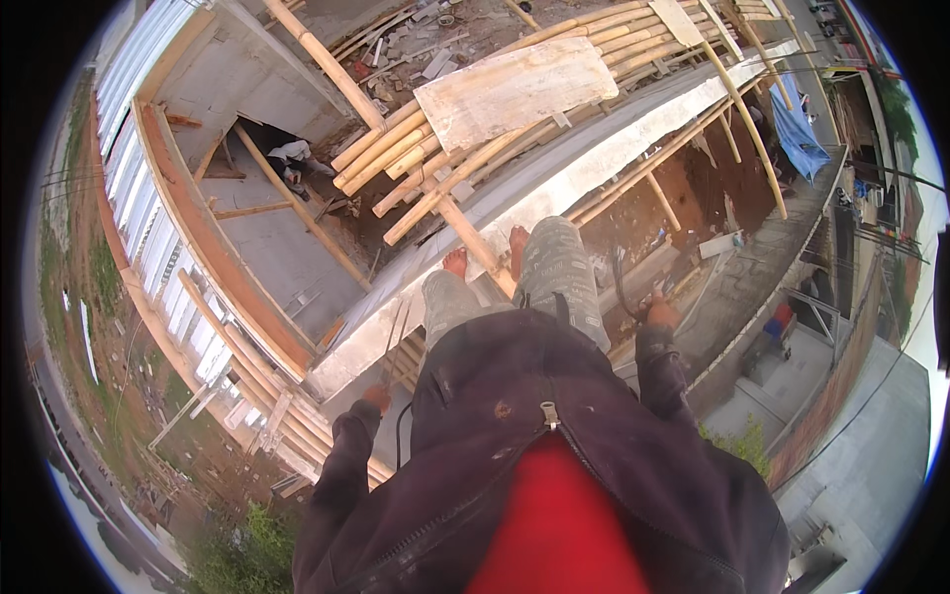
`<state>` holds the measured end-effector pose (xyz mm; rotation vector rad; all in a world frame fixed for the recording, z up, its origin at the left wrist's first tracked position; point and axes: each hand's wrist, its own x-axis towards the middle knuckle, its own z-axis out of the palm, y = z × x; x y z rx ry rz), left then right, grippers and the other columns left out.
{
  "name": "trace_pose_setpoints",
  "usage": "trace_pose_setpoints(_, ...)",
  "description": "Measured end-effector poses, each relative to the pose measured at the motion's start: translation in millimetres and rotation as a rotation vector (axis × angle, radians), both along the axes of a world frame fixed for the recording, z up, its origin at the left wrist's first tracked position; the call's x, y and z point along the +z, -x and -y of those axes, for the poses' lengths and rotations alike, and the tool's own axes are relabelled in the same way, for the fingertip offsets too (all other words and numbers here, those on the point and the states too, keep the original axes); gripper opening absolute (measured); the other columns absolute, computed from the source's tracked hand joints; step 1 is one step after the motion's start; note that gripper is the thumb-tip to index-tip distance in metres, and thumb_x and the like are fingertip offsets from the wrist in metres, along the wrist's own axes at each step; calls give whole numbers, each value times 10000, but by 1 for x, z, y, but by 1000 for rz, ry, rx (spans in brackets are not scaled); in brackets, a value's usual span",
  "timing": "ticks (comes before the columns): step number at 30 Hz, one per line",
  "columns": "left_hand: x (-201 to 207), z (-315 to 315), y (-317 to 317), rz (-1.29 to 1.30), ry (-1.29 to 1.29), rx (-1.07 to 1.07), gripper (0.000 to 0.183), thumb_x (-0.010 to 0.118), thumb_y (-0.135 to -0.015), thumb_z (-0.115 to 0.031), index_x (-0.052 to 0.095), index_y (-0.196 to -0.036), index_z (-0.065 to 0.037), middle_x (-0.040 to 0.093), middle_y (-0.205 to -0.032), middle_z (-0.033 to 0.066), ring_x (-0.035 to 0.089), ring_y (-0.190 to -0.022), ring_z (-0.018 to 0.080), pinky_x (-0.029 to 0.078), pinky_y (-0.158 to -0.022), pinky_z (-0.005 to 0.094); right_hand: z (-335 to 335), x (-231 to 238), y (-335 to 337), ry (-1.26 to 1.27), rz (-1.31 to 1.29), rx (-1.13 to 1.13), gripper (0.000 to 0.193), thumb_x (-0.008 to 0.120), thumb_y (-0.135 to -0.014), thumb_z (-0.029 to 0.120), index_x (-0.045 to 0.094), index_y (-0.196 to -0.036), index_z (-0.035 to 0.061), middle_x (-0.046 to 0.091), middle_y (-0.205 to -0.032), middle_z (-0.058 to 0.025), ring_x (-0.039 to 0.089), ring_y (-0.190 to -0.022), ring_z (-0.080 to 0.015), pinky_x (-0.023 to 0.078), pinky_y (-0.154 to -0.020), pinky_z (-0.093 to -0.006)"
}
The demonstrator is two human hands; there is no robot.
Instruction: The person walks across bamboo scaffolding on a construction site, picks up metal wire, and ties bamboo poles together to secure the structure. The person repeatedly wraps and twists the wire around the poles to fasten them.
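I stand barefoot on a pale concrete ledge (554, 197), my feet on either side of a bamboo pole (470, 238). Low by my left thigh, my left hand (377, 397) is closed; thin dark strands (399, 332) rise close to it, and its grip is too small to make out. Out past my right knee, my right hand (663, 313) has its fingers curled. A dark bent cord or rod (620, 282) lies right beside it, but what the fingers hold is unclear.
Ahead lies a bamboo scaffold (396, 148) topped by a flat board (520, 89). Down left, a person (292, 158) is in a grey recess beside corrugated metal sheets (158, 208). To the right, the ledge drops toward brown ground (683, 193), and a blue tarp (797, 134) hangs beyond.
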<state>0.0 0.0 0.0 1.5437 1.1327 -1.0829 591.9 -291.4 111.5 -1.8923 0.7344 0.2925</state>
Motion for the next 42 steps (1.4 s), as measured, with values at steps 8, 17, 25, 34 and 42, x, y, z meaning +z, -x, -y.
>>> trace_pose_setpoints(8,20,-19,-11,86,118,-735,257,481,-870,-196,656,-1008,-68,614,-1136,119,592,-1049,296,487,-894,402,-45,-20,-72,33,-60,-73,198,590,-867,94,498,-897,-79,548,-651,-107,502,-459,-188,415,-401,-330)
trace_pose_setpoints(17,59,-22,-161,-544,-306,-58,314,486,-843,-202,635,-1066,-40,568,-1212,206,518,-1168,347,435,-972,407,-39,-28,-185,-21,-99,-67,247,585,-886,159,569,-788,-67,565,-629,-101,520,-457,-188,427,-413,-336)
trace_pose_setpoints(25,39,-48,-247,-252,-259,-110,438,561,-808,-401,622,-1057,-46,628,-1087,204,600,-1029,343,477,-860,441,-57,-34,-235,118,-162,48,234,616,-856,134,545,-729,-50,564,-585,-83,524,-443,-185,396,-391,-332)
trace_pose_setpoints(34,-3,-155,-370,-54,-250,-86,349,547,-815,-307,644,-1005,-31,630,-1055,225,619,-966,341,493,-821,420,-83,-65,-235,57,-229,-218,146,612,-831,79,514,-885,-15,528,-589,-68,479,-424,-159,344,-365,-322)
trace_pose_setpoints(42,12,-204,-459,188,-431,330,282,563,-808,-262,666,-953,-43,671,-845,156,647,-778,285,492,-709,380,-118,-74,-249,-93,-290,-179,166,597,-852,109,513,-858,-35,537,-625,-89,464,-431,-153,358,-378,-320)
